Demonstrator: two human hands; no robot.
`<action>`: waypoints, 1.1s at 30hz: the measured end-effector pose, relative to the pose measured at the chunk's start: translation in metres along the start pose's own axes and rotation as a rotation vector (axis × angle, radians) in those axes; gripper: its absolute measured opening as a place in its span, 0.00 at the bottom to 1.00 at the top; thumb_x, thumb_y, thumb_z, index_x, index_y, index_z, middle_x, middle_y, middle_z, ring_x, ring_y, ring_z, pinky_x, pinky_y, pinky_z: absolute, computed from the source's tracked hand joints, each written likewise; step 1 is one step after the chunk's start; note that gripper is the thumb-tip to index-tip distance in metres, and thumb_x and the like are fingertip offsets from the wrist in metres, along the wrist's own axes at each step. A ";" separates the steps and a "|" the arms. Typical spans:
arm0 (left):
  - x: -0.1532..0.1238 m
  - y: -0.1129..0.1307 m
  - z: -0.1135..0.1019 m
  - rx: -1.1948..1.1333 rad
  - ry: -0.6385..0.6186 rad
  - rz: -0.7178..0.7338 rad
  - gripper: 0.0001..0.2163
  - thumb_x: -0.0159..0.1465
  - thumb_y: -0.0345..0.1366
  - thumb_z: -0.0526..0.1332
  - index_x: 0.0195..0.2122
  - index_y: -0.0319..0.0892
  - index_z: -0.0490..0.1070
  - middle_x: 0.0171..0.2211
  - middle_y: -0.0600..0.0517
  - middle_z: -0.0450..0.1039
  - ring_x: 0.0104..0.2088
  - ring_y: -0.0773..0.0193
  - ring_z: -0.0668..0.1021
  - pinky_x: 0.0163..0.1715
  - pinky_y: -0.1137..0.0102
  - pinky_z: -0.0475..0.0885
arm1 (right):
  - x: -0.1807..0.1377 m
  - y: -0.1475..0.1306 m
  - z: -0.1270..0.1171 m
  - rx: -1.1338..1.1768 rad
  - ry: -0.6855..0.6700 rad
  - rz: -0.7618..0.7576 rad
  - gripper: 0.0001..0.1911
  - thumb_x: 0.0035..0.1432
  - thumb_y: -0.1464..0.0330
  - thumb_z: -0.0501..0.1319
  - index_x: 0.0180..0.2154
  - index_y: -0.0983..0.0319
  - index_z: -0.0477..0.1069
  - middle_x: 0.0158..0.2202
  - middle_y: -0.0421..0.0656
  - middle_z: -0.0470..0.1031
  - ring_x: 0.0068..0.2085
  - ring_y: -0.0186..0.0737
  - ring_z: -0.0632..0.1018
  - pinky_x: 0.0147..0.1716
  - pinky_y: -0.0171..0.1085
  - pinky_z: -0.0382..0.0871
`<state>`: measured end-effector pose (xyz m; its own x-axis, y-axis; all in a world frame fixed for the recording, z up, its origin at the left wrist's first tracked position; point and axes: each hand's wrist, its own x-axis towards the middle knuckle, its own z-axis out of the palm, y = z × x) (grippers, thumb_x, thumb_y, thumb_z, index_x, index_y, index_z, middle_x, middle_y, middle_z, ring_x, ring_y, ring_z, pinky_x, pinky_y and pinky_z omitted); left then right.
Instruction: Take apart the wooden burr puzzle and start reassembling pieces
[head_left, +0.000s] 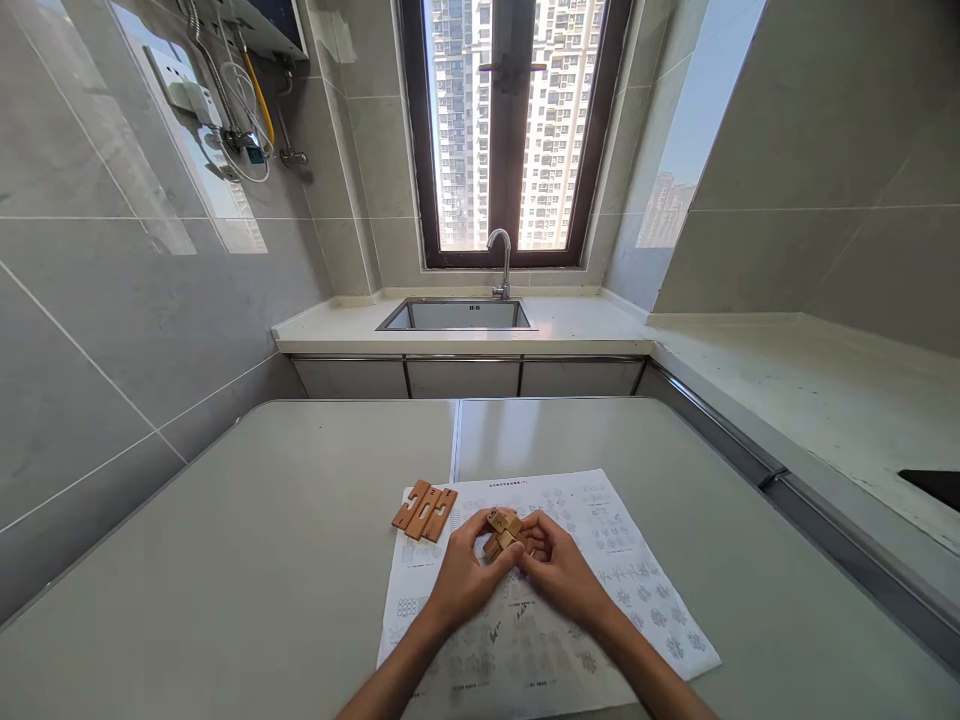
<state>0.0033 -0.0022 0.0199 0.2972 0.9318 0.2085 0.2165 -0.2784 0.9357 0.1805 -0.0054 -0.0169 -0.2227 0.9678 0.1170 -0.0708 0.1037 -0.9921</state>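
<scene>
both hands met over the printed sheet [600, 560] on the grey worktop [225, 560]. left hand [461, 580] and right hand [559, 570] each had fingers clamped on the small wooden puzzle block [503, 531], held just above the paper, between the two sets of fingertips. block looked partly assembled, several notched bars crossing; exact count of bars too small to tell. three loose wooden pieces [424, 510] lay side by side, touching each other, on the sheet's far-left corner, near the left hand but apart from it.

risk, as a judgement: the grip was fingertip-only from both sides, so a twist or a push on one bar could have let the crossed bars slide apart and drop onto the paper. a sweep of the left forearm could also have knocked the loose pieces off the sheet, or dragged the paper.

writing: the sheet carried rows of small diagrams and a heading line along its far edge, all too small to read. no brand or label legible anywhere. sink [457, 315] and tap [501, 262] stood well apart, under the window [517, 120].
</scene>
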 end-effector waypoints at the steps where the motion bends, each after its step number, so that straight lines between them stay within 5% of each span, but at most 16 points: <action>1: 0.001 0.000 0.000 -0.018 -0.002 0.000 0.16 0.66 0.41 0.66 0.53 0.44 0.75 0.53 0.46 0.79 0.54 0.49 0.79 0.59 0.59 0.71 | 0.001 -0.001 0.000 0.052 -0.040 0.015 0.22 0.58 0.50 0.71 0.38 0.59 0.67 0.34 0.41 0.76 0.30 0.37 0.74 0.29 0.36 0.66; 4: 0.002 0.000 -0.001 -0.081 -0.014 0.000 0.16 0.66 0.43 0.66 0.52 0.42 0.75 0.52 0.45 0.79 0.53 0.50 0.79 0.58 0.60 0.73 | 0.003 -0.001 -0.002 0.157 -0.121 0.046 0.21 0.62 0.48 0.67 0.39 0.59 0.67 0.35 0.42 0.77 0.28 0.36 0.74 0.25 0.34 0.66; 18: 0.000 0.005 -0.003 -0.066 -0.027 0.052 0.17 0.67 0.44 0.65 0.54 0.43 0.74 0.51 0.45 0.79 0.52 0.51 0.80 0.55 0.61 0.74 | 0.000 -0.010 -0.002 0.165 -0.092 -0.007 0.19 0.64 0.51 0.66 0.38 0.59 0.71 0.31 0.39 0.75 0.25 0.32 0.69 0.28 0.35 0.64; 27: -0.001 0.005 0.000 -0.082 -0.013 0.048 0.16 0.67 0.44 0.66 0.52 0.42 0.74 0.46 0.46 0.80 0.45 0.54 0.81 0.49 0.63 0.76 | -0.002 -0.008 -0.001 0.128 -0.009 -0.057 0.16 0.64 0.54 0.68 0.40 0.59 0.72 0.33 0.42 0.77 0.35 0.40 0.77 0.37 0.39 0.70; 33: 0.000 0.002 0.001 -0.118 -0.019 0.006 0.15 0.67 0.42 0.66 0.52 0.42 0.75 0.46 0.45 0.80 0.48 0.52 0.81 0.52 0.62 0.75 | 0.000 -0.007 -0.001 0.168 -0.049 -0.026 0.16 0.64 0.53 0.68 0.39 0.59 0.71 0.35 0.43 0.79 0.34 0.40 0.78 0.33 0.38 0.70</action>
<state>0.0043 -0.0029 0.0212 0.3162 0.9251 0.2102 0.1040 -0.2540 0.9616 0.1820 -0.0054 -0.0102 -0.2657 0.9525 0.1488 -0.2381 0.0848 -0.9675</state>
